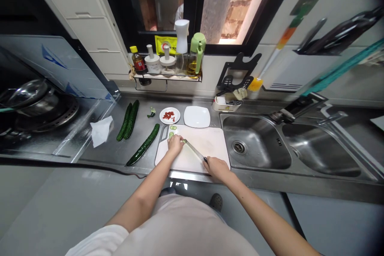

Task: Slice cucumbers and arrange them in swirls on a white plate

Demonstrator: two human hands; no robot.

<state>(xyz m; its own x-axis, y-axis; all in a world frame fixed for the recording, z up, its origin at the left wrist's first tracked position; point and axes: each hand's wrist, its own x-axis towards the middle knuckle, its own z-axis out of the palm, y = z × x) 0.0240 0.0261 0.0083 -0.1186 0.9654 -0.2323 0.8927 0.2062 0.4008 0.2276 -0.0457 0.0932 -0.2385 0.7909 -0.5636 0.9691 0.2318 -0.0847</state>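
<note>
My right hand (216, 167) is closed round the black handle of a knife (195, 150), whose blade points left over the white cutting board (210, 142). At the blade's tip, my left hand (175, 144) rests on the board with its fingers closed, and a small bit of green shows beside them. What it holds is mostly hidden. Cucumber slices (173, 127) lie just above that hand. Behind the board are a small plate of red pieces (169, 115) and a white square plate (197, 117). One whole cucumber (143, 145) lies left of the board, two more (128, 120) beyond it.
On the right is a double steel sink (255, 140) with a faucet. A white paper (101, 131) and a stove with a pot (39, 100) are at left. A bottle rack (168, 77) hangs behind, above a utensil holder (226, 105) at the counter's back. Green scraps (151, 112) lie by the small plate.
</note>
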